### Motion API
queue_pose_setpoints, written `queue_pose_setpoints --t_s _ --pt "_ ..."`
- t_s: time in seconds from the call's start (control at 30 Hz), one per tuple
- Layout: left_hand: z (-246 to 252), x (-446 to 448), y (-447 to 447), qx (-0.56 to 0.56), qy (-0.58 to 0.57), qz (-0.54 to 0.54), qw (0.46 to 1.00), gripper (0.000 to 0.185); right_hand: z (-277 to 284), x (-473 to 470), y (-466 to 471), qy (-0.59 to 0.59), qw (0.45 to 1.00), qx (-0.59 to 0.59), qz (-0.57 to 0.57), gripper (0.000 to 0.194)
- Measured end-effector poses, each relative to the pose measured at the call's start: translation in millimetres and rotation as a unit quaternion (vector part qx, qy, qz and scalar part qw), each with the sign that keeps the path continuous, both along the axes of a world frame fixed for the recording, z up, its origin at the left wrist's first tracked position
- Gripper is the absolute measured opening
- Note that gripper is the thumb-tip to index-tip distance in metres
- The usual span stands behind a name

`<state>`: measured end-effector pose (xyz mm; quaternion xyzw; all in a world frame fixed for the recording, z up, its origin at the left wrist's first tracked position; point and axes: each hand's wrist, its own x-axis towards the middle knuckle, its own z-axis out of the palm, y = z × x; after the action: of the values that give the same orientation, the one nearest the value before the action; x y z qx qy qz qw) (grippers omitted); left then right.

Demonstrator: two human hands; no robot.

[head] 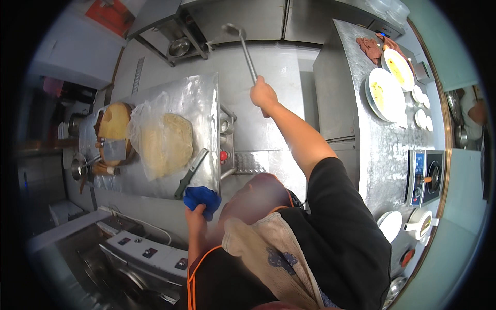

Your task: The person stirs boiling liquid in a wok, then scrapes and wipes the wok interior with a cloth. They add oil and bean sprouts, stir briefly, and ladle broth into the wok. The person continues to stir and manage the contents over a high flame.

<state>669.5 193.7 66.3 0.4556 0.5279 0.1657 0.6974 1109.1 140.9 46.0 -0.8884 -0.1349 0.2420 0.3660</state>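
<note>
My right hand (264, 95) grips the long handle of a metal ladle (248, 54), stretched out over the floor with its bowl pointing away from me. Bunched in my left hand (198, 215) is a blue cloth (203, 198), beside the corner of the steel table (207, 112). Just past the cloth, a knife-like tool with a dark green handle (182, 186) lies on that table. Pale, flat, round food (176, 141), possibly dough or flatbread, sits there partly covered by a clear plastic bag (145, 124).
A round wooden chopping board (114, 116) carries a cleaver (115, 150). Stove controls (149, 252) stand at lower left. On the right, a steel counter (387, 155) bears large white bowls (383, 97), small dishes and an induction cooker (426, 178). Steel cabinets (248, 19) line the far side.
</note>
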Motion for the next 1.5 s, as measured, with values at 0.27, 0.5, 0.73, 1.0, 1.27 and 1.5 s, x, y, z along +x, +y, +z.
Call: queue_pose_setpoints --t_s 0.27,0.5,0.73,1.0,1.27,1.5 --pt "7 12 -26 0.004 -0.032 0.006 0.999 0.024 -84 -35 -139 0.003 0.998 -0.040 -0.047 0.038" --pt "1 -36 -37 -0.006 -0.044 0.051 0.998 0.040 -91 -113 -243 0.010 0.997 -0.079 -0.021 0.039" --pt "-4 -108 -63 -0.078 -0.206 0.242 0.945 0.059 -46 -83 -186 -0.068 0.998 0.003 -0.013 0.041" --pt "-2 -229 -87 -0.091 -0.378 0.379 0.840 0.054 71 -199 -30 0.146 0.913 0.348 0.156 0.044" --pt "22 -358 -165 -0.010 -0.455 0.578 0.677 0.052 105 -459 104 0.329 0.766 0.251 0.492 0.045" --pt "58 -416 -164 0.212 -0.522 0.649 0.511 0.056 127 -674 193 0.481 0.587 -0.025 0.651 0.036"
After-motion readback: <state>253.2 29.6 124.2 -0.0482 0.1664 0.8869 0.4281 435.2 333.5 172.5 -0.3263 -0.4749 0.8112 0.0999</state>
